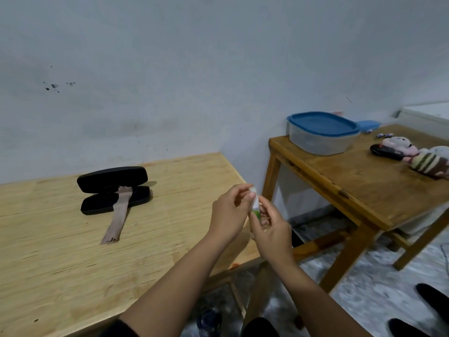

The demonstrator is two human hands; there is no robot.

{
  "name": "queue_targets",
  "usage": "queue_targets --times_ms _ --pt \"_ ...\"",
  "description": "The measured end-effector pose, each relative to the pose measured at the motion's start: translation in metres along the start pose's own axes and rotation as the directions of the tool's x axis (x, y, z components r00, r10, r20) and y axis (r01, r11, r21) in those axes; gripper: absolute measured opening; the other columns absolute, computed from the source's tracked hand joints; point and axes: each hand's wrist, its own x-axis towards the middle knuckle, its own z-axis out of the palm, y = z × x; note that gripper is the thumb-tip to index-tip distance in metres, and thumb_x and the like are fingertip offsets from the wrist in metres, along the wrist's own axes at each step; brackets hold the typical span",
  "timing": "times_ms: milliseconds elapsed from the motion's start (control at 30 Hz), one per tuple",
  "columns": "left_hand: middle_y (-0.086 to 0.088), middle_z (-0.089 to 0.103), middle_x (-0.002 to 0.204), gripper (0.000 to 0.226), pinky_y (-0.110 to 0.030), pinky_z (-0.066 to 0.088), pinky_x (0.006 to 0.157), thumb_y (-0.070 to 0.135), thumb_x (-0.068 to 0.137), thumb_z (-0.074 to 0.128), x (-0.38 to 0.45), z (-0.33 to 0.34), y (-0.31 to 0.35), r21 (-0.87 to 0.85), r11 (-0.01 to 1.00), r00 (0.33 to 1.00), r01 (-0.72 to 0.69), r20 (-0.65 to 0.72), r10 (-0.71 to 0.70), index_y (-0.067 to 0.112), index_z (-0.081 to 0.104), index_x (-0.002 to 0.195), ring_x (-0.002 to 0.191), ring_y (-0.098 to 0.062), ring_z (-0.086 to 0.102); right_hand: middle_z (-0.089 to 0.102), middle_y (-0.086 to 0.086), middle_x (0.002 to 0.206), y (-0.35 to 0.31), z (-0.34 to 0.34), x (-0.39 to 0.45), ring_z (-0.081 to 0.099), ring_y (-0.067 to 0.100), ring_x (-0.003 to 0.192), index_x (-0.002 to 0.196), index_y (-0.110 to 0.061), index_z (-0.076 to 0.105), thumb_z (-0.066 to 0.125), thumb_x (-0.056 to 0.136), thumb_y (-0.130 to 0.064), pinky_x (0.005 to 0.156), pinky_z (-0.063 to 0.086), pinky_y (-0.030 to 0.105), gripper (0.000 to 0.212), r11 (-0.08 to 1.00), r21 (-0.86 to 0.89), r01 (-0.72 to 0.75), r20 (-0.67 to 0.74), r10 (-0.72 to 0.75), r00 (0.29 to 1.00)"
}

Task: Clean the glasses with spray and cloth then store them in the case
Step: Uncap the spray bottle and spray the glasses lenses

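A black glasses case (113, 189) lies open on the light wooden table (60, 251), toward the back. A long beige cloth (119, 214) hangs out of the case onto the table. The glasses are not visible. Past the table's right edge, both hands hold a small spray bottle (255, 207) with a white top and green band. My left hand (230, 215) pinches the white top with its fingertips. My right hand (273, 229) grips the bottle's body from below.
A darker wooden table (359, 181) stands to the right with a blue-lidded plastic container (320, 133), a black remote (386, 152) and soft toys (422, 156). A gap of speckled floor lies between the tables. A grey wall runs behind.
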Motion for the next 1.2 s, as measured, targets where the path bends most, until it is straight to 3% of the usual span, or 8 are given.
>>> queue_targets --times_ms 233,500,667,767,867,967,1033,1200 --pt "0.008 0.067 0.098 0.017 -0.01 0.047 0.069 0.026 0.091 0.055 0.004 0.001 0.01 -0.234 0.955 0.981 0.18 -0.026 -0.191 0.022 0.067 0.102 0.089 -0.002 0.062 0.049 -0.012 0.12 -0.007 0.001 0.003 0.049 -0.008 0.103 0.139 -0.023 0.04 0.047 0.095 -0.028 0.082 0.04 0.006 0.044 0.989 -0.098 0.11 0.091 -0.102 0.991" --pt "-0.004 0.07 0.102 0.013 -0.034 0.051 0.093 0.016 0.088 0.059 0.017 -0.005 0.019 -0.389 0.859 0.937 0.334 0.039 -0.347 0.017 0.071 0.093 0.099 -0.018 0.065 0.048 -0.005 0.099 -0.013 0.003 0.007 0.055 0.012 0.082 0.144 -0.019 0.034 0.042 0.096 -0.031 0.064 0.05 0.031 0.05 0.942 -0.219 0.253 0.073 -0.243 0.967" --pt "0.008 0.067 0.06 0.021 -0.017 0.049 0.066 0.006 0.089 0.055 0.047 -0.032 0.034 -0.595 0.787 0.925 0.165 -0.184 -0.333 0.015 0.065 0.073 0.067 -0.009 0.057 0.051 0.002 0.095 -0.006 -0.004 -0.002 0.056 0.016 0.07 0.143 -0.027 0.023 0.034 0.094 -0.037 0.053 0.05 0.034 0.051 0.887 -0.312 0.34 0.105 -0.323 0.94" --pt "0.009 0.068 0.076 0.007 -0.014 0.045 0.058 0.022 0.087 0.06 0.06 -0.069 0.032 -0.254 0.963 0.914 0.09 -0.362 -0.181 0.024 0.067 0.087 0.067 -0.004 0.057 0.045 -0.006 0.1 0.001 -0.012 -0.016 0.052 0.002 0.079 0.143 -0.038 0.021 0.037 0.095 -0.039 0.063 0.045 0.021 0.05 0.939 -0.233 0.253 0.092 -0.238 0.967" --pt "0.004 0.072 0.089 0.012 -0.023 0.047 0.073 0.026 0.083 0.066 0.046 -0.061 0.017 -0.064 0.996 0.967 0.059 -0.244 -0.073 0.023 0.07 0.093 0.08 -0.007 0.063 0.042 -0.011 0.122 -0.005 -0.016 -0.01 0.041 -0.022 0.106 0.137 -0.038 0.023 0.044 0.098 -0.024 0.08 0.036 0.0 0.046 0.989 -0.062 0.133 0.071 -0.129 0.989" --pt "0.007 0.071 0.098 0.013 -0.028 0.047 0.09 0.023 0.082 0.068 0.02 -0.035 -0.004 0.001 0.995 0.989 0.099 -0.108 -0.098 0.025 0.071 0.094 0.095 -0.006 0.063 0.044 -0.012 0.124 -0.01 -0.016 0.001 0.045 0.003 0.114 0.131 -0.055 0.025 0.043 0.096 -0.034 0.094 0.037 0.018 0.045 0.992 0.11 0.059 0.08 -0.068 0.994" --pt "0.008 0.07 0.104 0.015 -0.027 0.045 0.093 0.023 0.083 0.067 0.008 -0.02 -0.014 0.067 0.99 0.991 0.128 -0.056 -0.125 0.026 0.07 0.097 0.101 -0.006 0.061 0.047 -0.003 0.107 -0.01 -0.017 0.004 0.045 0.015 0.096 0.128 -0.063 0.027 0.039 0.09 -0.045 0.082 0.039 0.031 0.043 0.986 0.166 0.024 0.08 -0.038 0.996" --pt "0.007 0.066 0.102 0.012 -0.01 0.035 0.068 0.019 0.087 0.062 -0.007 0.001 -0.025 0.142 0.967 0.977 0.21 -0.053 -0.205 0.023 0.069 0.095 0.092 -0.007 0.055 0.048 0.005 0.069 -0.017 -0.028 0.007 0.042 0.01 0.046 0.117 -0.061 0.031 0.037 0.099 -0.019 0.042 0.039 0.025 0.046 0.97 0.238 -0.044 0.081 0.025 0.996"
